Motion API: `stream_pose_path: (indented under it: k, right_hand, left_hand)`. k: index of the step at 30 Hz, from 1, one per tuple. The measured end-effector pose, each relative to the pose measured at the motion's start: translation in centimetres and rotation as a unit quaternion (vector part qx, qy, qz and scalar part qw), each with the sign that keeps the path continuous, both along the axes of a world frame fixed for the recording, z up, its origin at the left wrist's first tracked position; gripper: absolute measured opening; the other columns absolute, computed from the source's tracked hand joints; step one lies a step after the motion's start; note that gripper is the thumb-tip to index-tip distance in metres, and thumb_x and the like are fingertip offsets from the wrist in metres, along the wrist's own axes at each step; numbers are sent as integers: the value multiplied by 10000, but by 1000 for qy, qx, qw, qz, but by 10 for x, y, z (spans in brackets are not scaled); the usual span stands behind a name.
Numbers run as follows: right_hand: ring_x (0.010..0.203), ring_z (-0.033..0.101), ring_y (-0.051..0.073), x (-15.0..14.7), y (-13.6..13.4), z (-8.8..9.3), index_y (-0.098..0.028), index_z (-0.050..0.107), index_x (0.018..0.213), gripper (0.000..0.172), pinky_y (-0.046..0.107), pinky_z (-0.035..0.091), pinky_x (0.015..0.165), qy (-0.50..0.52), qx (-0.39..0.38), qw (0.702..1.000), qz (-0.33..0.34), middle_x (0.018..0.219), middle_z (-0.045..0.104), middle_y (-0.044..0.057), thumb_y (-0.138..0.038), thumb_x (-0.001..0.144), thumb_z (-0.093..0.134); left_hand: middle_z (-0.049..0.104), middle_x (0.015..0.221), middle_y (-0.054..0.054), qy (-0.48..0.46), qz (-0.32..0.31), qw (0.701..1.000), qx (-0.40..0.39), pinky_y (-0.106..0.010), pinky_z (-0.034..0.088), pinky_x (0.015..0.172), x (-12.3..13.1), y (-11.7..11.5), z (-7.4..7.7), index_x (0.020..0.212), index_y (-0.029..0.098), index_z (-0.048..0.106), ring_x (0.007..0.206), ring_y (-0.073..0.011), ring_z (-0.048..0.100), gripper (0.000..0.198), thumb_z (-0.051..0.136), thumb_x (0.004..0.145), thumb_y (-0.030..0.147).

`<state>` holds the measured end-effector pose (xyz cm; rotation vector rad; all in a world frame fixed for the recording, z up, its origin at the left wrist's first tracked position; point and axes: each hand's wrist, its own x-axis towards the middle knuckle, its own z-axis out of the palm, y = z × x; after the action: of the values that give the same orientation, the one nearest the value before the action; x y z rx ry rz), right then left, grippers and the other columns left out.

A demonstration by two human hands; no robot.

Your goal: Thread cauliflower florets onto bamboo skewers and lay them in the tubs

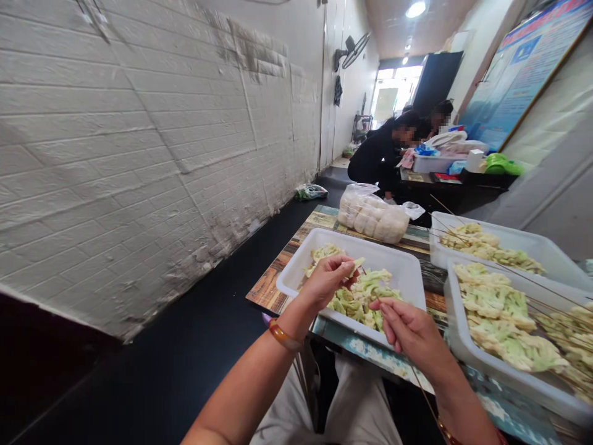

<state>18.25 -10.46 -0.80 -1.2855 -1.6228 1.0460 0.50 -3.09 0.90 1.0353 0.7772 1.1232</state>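
My left hand is above a white plastic tub, its fingers pinching a pale green cauliflower floret. Lower and to the right, my right hand is closed on a thin wooden skewer, which runs down past my wrist. The skewer's upper end reaches toward the floret, but I cannot tell whether it has pierced it. Loose cauliflower pieces lie in the tub below both hands.
Two more tubs on the right hold skewered cauliflower, with sticks poking out over the rims. A clear bag of pale round items sits behind the tub. People bend over a cluttered table farther back. A white brick-pattern wall stands left.
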Motion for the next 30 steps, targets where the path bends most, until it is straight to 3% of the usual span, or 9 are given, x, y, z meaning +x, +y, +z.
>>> stream_pose_path:
  k: [16,30]
  right_hand:
    - [340,414,103,-2,-1,-1,-169,662,976,461,224,336,385,-17,-2,1000,-5,437,474,-57,-555,885,426]
    - [341,411,102,0,-1,1,-170,647,974,411,223,338,404,-15,0,1000,17,420,452,-68,-506,910,418]
  left_hand:
    - [613,695,-20,9,-17,999,26,-220,308,551,-3,0,-1,715,131,639,581,-74,493,310,712,687,431]
    - [599,654,-19,4,-9,998,60,-236,337,589,-2,-1,-2,713,126,650,578,-84,481,268,702,714,388]
